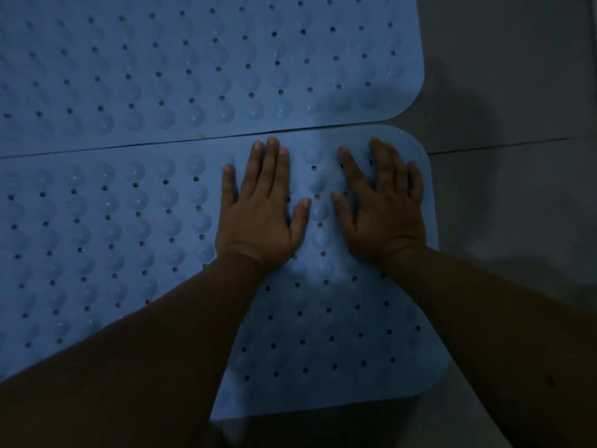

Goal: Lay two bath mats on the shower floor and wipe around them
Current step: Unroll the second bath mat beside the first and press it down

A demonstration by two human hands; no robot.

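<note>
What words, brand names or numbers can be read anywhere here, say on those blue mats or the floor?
None can be read.
Near mat, under both flat hands: only bumps and holes.
Far mat: the same, no print.
Floor: plain grey, unmarked.
The picture is dim, so faint embossing could be missed.

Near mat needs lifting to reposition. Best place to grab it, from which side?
Probably the near mat's rounded far-right corner, approached from the bare floor on the right. That edge lies free there, while the far edge abuts the far mat and both hands press the middle.
</note>
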